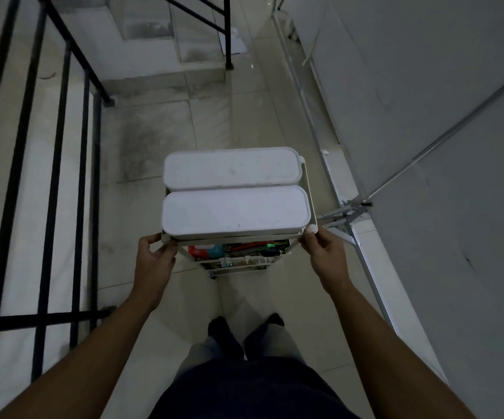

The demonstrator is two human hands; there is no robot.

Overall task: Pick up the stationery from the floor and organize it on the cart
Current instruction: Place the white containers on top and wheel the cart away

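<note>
The cart (302,237) is gripped at its top near corners: the left hand (154,255) is closed on the near left corner, the right hand (323,252) on the near right corner, the two held well apart. Two white lidded boxes (235,213) are seated side by side on the top tier, one near and one far. Stationery (238,251) is seen packed on the tier below, red, teal and green items among it; individual pieces cannot be told apart in the dim light. A further tier is partly visible beneath. No stationery is seen on the floor (244,122) within view; a pale sheet-like object lies far off by the railing (228,31), its nature undetermined. The task is judged largely complete, with collecting apparently done and only positioning of the cart remaining. No brand, label or legible writing is found on any item.
</note>
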